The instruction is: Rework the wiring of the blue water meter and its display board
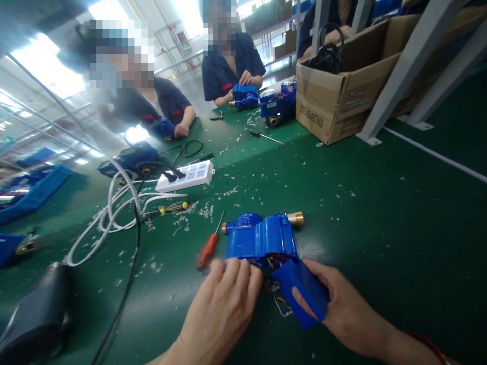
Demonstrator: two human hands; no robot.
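A blue water meter [261, 237] with brass end fittings lies on the green table [380, 213] in front of me. My right hand [335, 304] grips a detached blue cover piece [302, 291], tilted below the meter, with coloured wires [283, 304] showing under it. My left hand [224, 299] is curled, its fingertips bent down at the meter's near edge; what they pinch is hidden. An orange-handled screwdriver [208, 248] lies just left of the meter.
A white power strip [186, 176] and looping white and black cables [122, 213] lie to the left. A black tool [34, 319] sits at the near left. A cardboard box [342, 96] stands at the back right. Co-workers handle blue meters [245, 95] across the table. White scraps litter the surface.
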